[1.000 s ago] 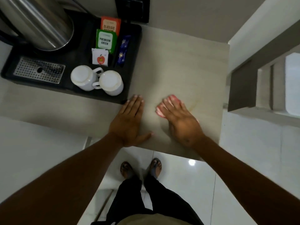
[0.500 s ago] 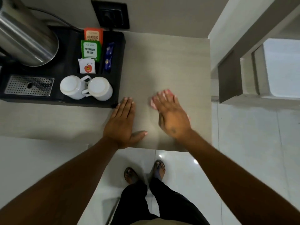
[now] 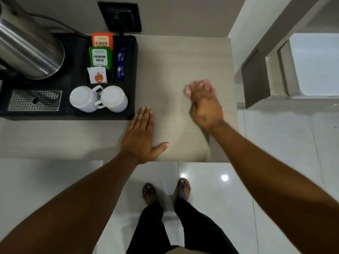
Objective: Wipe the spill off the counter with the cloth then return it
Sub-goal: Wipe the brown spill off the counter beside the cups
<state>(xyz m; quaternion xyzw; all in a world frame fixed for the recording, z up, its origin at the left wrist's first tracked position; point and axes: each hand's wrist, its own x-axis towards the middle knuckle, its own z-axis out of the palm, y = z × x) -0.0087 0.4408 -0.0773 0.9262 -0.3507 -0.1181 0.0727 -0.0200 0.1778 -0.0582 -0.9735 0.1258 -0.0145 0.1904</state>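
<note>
Mid-wipe: our right hand (image 3: 205, 105) presses pink cloth (image 3: 188, 91) flat, right of tray (image 3: 134, 74); left hand (image 3: 141, 136) splayed, empty. Return pending.

- My pink cloth (image 3: 189, 89) on the beige counter (image 3: 183, 61).
- Black tray (image 3: 131, 74), two white cups (image 3: 99, 99).
- Green (image 3: 100, 56) and orange (image 3: 102, 39) tea sachets.
- Steel kettle (image 3: 27, 46).

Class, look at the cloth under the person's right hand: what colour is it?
Pink. The cloth peeks out past the right hand, blurred, in the head view.
</note>
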